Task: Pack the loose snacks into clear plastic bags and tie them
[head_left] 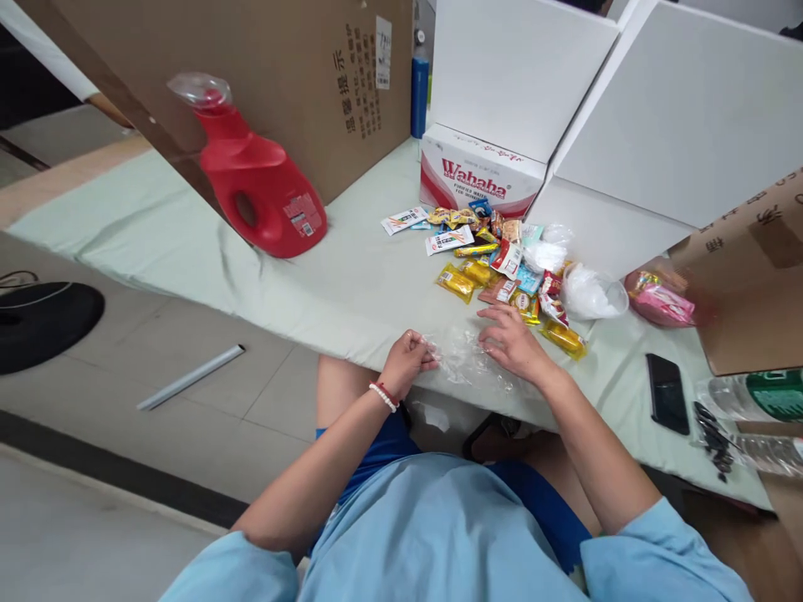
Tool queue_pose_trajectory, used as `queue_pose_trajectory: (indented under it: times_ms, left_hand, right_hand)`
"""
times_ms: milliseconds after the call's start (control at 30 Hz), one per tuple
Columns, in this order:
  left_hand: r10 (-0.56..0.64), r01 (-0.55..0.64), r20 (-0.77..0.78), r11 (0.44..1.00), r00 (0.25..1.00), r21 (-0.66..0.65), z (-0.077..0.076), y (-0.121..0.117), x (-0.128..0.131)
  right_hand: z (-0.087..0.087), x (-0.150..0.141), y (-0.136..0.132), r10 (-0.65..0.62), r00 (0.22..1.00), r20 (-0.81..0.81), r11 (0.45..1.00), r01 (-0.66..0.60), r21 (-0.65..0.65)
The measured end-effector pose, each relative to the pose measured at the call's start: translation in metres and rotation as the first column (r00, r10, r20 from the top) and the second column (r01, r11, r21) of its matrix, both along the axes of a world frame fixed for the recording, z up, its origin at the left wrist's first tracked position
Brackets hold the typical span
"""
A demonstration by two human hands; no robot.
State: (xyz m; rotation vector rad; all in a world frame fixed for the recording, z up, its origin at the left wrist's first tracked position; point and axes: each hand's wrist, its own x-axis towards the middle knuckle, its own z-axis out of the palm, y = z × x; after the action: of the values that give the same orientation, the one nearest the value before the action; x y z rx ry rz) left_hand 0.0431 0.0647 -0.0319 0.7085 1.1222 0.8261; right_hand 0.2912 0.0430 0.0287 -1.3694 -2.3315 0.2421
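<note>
Left hand: I pinch clear film narrowly.
Right hand: fingers curved; grip, I cannot tell.
Clear film: looks thin, better I handle it softly.

Plain red is shown by the jug, pale green by the tablecloth, and red lettering is borne by the white Wahaha box.

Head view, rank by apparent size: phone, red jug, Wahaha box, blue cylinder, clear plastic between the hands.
1. Red jug
2. Wahaha box
3. Phone
4. Blue cylinder
Clear plastic: below the box; edges too faint to rank against the phone.
</note>
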Motion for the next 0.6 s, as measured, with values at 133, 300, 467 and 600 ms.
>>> queue_pose_trajectory:
  times_ms: [133, 300, 467, 600]
  left_hand:
    - [0.072, -0.071, 0.067, 0.997, 0.995, -0.029, 0.001, 0.002, -0.005]
    - [0.108, -0.098, 0.175, 0.993, 0.979, -0.065, 0.000, -0.002, -0.010]
    - [0.102, -0.077, 0.239, 0.991, 0.966, -0.111, 0.006, 0.008, -0.005]
    - [0.177, -0.179, 0.038, 0.982, 0.983, 0.052, 0.014, 0.020, 0.003]
  right_hand:
    - [0.040, -0.014, -0.044, -0.035, 0.999, 0.032, 0.994, 0.032, 0.101]
    - [0.023, -0.074, -0.111, -0.104, 0.970, 0.219, 0.990, 0.123, -0.072]
    - [-0.011, -0.117, -0.116, 0.066, 0.918, 0.391, 0.884, 0.128, -0.449]
    - [-0.014, -0.120, -0.092, -0.001, 0.894, 0.449, 0.843, 0.242, -0.480]
